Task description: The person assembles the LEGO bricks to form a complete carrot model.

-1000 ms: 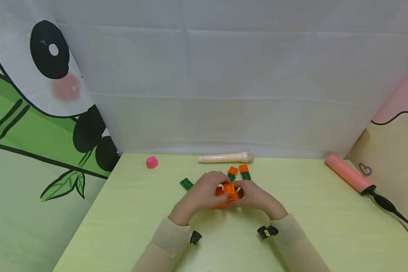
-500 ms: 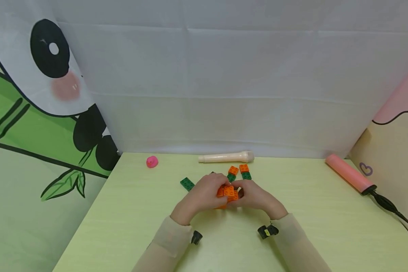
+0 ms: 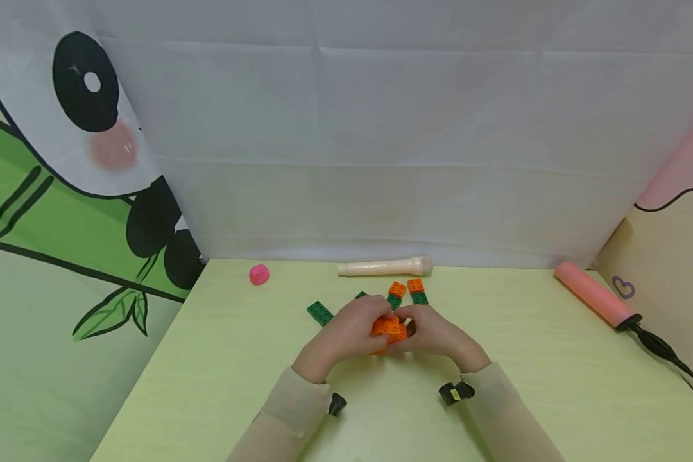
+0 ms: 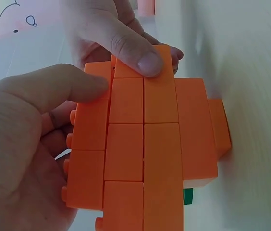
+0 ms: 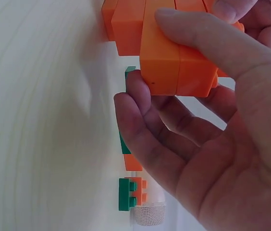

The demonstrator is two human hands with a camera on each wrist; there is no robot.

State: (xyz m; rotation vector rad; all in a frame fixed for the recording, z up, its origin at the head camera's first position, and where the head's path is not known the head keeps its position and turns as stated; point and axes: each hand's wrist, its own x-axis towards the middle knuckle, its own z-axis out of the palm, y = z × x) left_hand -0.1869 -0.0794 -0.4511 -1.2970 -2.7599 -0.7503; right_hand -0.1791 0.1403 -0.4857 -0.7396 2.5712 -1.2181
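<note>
In front of me, both hands hold one built block of several orange toy building bricks [image 3: 385,326], stacked in layers. My left hand [image 3: 352,328] grips its left side; in the left wrist view that thumb presses on the upper edge of the orange block [image 4: 125,151]. From the right, my right hand [image 3: 439,333] holds the other end. The right wrist view has its thumb on top of the orange block [image 5: 160,57] with fingers curled beneath. A green brick [image 3: 320,312] lies left of my left hand, and another green brick [image 3: 361,294] peeks out behind it.
Two orange-and-green brick pairs [image 3: 396,290] lie behind the hands. Farther back are a pale microphone [image 3: 384,267] and a small pink toy [image 3: 259,274]. A pink hand pump [image 3: 597,294] with a black end lies along the table's right side. A white cloth wall [image 3: 323,160] stands behind.
An orange brick at the top, held by my left hand, has come down onto the block and now sits more level with it. My left hand has lowered slightly, uncovering a green brick behind.
</note>
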